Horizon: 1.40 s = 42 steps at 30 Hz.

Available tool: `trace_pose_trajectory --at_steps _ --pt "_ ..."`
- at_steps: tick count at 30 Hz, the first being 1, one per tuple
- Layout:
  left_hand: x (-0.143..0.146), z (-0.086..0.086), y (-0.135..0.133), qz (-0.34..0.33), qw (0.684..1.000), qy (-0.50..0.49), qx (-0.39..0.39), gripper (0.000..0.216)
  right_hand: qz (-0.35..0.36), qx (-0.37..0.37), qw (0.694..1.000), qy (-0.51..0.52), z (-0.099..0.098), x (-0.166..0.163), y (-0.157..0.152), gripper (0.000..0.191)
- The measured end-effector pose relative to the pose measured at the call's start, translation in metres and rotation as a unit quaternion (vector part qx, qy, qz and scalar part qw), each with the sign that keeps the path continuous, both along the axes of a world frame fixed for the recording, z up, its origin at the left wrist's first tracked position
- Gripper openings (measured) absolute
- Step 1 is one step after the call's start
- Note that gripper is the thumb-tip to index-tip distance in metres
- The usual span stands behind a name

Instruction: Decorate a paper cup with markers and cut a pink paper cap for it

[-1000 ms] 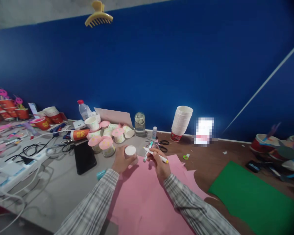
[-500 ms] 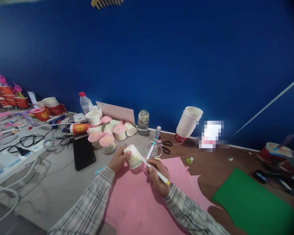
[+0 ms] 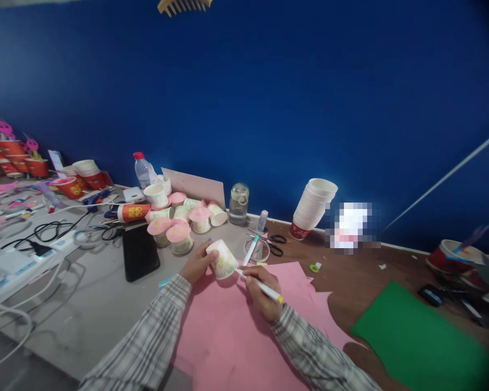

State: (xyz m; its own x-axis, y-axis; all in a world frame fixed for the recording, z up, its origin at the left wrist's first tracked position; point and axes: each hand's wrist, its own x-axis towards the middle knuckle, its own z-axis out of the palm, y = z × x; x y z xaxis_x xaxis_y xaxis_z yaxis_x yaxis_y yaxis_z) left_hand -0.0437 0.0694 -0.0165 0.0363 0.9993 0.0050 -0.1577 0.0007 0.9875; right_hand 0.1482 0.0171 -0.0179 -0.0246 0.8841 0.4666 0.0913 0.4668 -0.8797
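My left hand [image 3: 198,263] is closed round a white paper cup [image 3: 223,260], which is tilted and carries yellow and green marks on its side. In my right hand [image 3: 264,293] is a white marker pen [image 3: 269,291] with a yellow end, its tip at the cup's lower right edge. Both hands are above pink paper sheets [image 3: 232,336]. Just beyond them a second marker with a teal end [image 3: 251,250] leans on a round roll of tape [image 3: 263,251]. Scissors [image 3: 277,239] and a glue stick [image 3: 263,220] are close by.
Several decorated cups with pink discs [image 3: 178,232] stand at the left, beside a black phone [image 3: 140,253]. A glass water bottle [image 3: 238,205] and a tall cup stack [image 3: 313,206] are by the blue wall. Green paper [image 3: 419,336] lies right; cables and a power strip [image 3: 44,260] lie left.
The marker has tipped slightly flatter, and its tip stays near the cup's edge. My left hand and the cup hold almost the same place. The whole view has shifted very slightly.
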Motion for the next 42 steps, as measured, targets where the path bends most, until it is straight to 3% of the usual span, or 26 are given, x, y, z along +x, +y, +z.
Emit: trace_pose_trajectory --at_steps 8,42 --pt "0.0004 -0.0001 -0.0003 0.001 1.0 -0.004 0.0 0.051 -0.004 0.026 0.999 -0.022 0.008 -0.0011 0.0006 0.014" --pt "-0.0017 -0.0083 0.0035 -0.001 1.0 -0.005 0.001 0.05 0.009 0.041 0.999 -0.034 0.0088 -0.001 0.0018 0.016"
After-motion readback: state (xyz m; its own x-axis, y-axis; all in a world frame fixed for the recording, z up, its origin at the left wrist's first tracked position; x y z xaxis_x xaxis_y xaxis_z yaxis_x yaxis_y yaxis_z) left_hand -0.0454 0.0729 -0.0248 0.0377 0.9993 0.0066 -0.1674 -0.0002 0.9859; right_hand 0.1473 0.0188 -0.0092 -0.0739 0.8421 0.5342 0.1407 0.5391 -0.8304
